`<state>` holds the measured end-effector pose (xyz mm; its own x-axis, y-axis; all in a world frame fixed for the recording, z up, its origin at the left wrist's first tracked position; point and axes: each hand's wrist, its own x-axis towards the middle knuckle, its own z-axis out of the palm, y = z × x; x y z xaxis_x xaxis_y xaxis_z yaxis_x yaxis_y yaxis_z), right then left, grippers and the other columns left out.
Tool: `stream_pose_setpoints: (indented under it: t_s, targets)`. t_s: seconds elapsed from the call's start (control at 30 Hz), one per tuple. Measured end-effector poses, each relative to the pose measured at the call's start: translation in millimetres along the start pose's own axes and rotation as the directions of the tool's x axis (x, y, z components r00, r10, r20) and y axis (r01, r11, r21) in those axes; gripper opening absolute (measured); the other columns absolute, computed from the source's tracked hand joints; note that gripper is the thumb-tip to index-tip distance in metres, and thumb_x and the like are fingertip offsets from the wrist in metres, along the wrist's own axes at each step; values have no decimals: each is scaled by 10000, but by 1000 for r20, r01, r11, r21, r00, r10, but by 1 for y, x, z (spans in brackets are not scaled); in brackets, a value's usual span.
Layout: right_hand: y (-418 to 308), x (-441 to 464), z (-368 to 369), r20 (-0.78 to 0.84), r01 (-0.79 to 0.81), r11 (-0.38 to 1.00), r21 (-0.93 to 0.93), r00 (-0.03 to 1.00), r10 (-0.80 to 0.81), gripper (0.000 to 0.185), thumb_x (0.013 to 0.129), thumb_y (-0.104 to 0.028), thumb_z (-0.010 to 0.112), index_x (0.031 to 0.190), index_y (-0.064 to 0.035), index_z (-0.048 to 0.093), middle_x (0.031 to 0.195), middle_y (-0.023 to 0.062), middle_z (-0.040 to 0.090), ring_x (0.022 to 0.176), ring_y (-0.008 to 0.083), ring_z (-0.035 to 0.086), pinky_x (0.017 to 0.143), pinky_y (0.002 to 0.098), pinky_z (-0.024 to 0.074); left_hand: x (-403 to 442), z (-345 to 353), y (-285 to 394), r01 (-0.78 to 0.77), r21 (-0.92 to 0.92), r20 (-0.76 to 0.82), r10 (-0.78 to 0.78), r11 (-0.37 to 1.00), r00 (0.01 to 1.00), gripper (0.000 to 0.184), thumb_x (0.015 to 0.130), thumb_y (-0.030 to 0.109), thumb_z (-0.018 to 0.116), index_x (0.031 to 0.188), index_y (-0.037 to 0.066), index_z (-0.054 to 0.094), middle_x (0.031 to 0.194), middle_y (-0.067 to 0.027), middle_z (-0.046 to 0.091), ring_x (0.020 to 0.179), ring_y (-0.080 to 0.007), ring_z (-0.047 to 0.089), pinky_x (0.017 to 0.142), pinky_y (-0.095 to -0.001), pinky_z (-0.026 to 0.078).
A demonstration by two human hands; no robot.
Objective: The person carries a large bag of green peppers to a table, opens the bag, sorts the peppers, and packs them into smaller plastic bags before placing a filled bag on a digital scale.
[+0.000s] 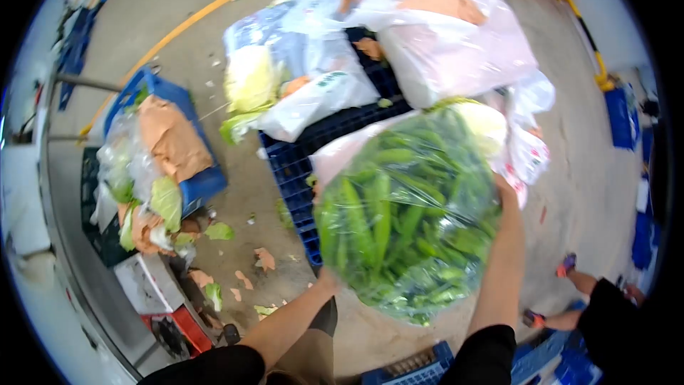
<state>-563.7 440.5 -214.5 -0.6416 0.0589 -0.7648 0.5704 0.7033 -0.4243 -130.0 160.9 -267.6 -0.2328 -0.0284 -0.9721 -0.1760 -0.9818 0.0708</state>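
Observation:
A large clear plastic bag of long green peppers [406,221] fills the middle of the view, held up in front of me between both hands. My left hand [326,279] grips its lower left side, with the fingers mostly hidden by the bag. On the upper right side, my right hand [504,191] grips it, fingers tucked out of sight behind the plastic. Beyond the bag lies a dark blue plastic pallet [296,171] bearing white plastic sacks [456,57]. A pale cabbage [253,75] shows at the pallet's far left.
To the left stands a blue crate [203,189] with brown paper [171,135] and plastic wrap. Cabbage leaves [219,231] and paper scraps litter the floor. Another person's legs [566,319] are at the lower right. A blue crate [413,371] sits near my feet.

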Motion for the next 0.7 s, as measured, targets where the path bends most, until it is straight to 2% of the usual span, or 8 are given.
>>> stream_pose_setpoints:
  t_s: [0.1,0.27,0.4,0.5,0.7]
  targets:
    - [5,-14,2,9,36,999,37,999,-36,607,897,-496,420,1088,61,570,985,128,576,844,219,503,717,356,409,32,54,-2,6,-84,59,-1,996,998,276,898,194,413,1053,27,569,1041,-142,609,928,-258,607,775,-367,521]
    - [4,-57,-8,-78,59,997,48,995,-56,595,897,-483,429,1080,64,575,976,131,585,840,219,511,718,357,416,26,66,12,-32,-96,68,38,995,997,281,900,199,414,1060,26,567,1043,-142,610,925,-256,608,773,-367,523]
    - [-6,-114,10,-111,118,988,101,988,-106,585,898,-474,436,1072,66,579,968,133,592,836,220,517,718,357,421,-6,44,30,-72,-112,68,80,991,994,285,902,203,415,1065,25,566,1044,-142,610,923,-253,609,772,-367,524]
    - [-13,-170,50,-77,137,972,190,989,-125,577,898,-467,441,1067,67,582,963,134,597,833,220,522,719,357,426,-34,8,54,-123,-127,43,129,984,991,288,903,206,415,1069,24,565,1045,-142,610,921,-252,610,771,-366,525]
    - [-44,-268,173,194,43,938,345,974,-116,562,898,-452,451,1056,70,588,952,138,608,828,220,531,720,358,434,-117,-84,118,-262,-180,-69,254,948,965,294,905,211,416,1077,23,562,1046,-141,611,918,-248,612,769,-366,526]
